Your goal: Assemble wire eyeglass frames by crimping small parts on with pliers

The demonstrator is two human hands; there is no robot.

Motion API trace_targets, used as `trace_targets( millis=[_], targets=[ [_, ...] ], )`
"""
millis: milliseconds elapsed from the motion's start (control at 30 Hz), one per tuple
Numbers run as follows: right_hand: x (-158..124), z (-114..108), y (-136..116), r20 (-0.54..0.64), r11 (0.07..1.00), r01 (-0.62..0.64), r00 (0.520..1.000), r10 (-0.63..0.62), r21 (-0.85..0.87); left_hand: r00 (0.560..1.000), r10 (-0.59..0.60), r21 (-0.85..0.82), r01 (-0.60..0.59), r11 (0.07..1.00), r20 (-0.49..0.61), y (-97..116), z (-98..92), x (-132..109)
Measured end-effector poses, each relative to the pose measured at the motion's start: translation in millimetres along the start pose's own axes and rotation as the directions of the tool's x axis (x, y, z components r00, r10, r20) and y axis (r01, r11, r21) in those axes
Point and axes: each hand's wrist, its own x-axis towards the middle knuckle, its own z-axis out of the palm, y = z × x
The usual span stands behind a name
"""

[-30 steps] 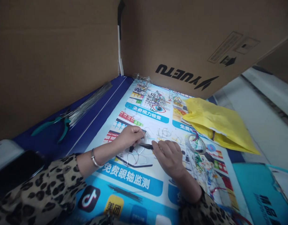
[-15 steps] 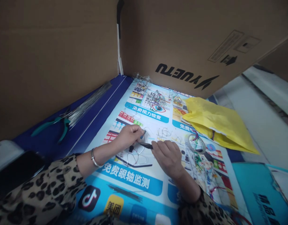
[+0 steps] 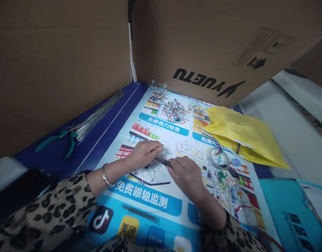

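My right hand (image 3: 186,175) is wrapped round dark narrow-nosed pliers (image 3: 163,162), whose handles are hidden in the fist. Their tip reaches to just below the fingertips of my left hand (image 3: 146,154). That hand is closed in a pinch on thin wire (image 3: 165,151), which shows as a fine curve by the fingertips; how much of it lies inside the fingers is hidden. Under both hands, bent wire loops (image 3: 150,175) lie on the printed poster sheet (image 3: 174,204). More curled wire pieces (image 3: 184,145) rest just beyond my right hand.
Teal-handled pliers (image 3: 70,143) and a bundle of straight wires (image 3: 98,117) lie at left. Tangled wires (image 3: 175,106) sit farther back. A tape roll (image 3: 218,158), a yellow bag (image 3: 247,134) and a teal folder (image 3: 281,206) are at right. Cardboard walls (image 3: 197,38) stand behind.
My left fingers have closed more over the wire and turned slightly. The pliers' tip has shifted a little with my right hand. The view has tilted slightly.
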Motion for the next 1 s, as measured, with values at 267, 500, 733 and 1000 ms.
trace_targets(
  millis=[267,500,733,1000],
  targets=[
    [-1,-7,0,0.155,0.958,-0.148,0.981,0.112,0.246,0.992,0.125,0.139,-0.127,0.982,0.022,-4,3.3,-3],
    [0,-8,6,0.344,0.898,-0.253,0.931,0.123,0.361,0.949,0.315,0.181,-0.314,0.932,0.025,-8,7.5,-4],
    [2,-14,8,0.434,0.87,-0.299,0.894,0.111,0.392,0.876,0.482,0.191,-0.472,0.861,-0.01,-12,9.8,-4],
    [-1,-7,14,0.329,0.903,-0.212,0.94,0.085,0.373,0.947,0.32,0.2,-0.307,0.93,-0.033,-13,6.5,-3]
  ],
)
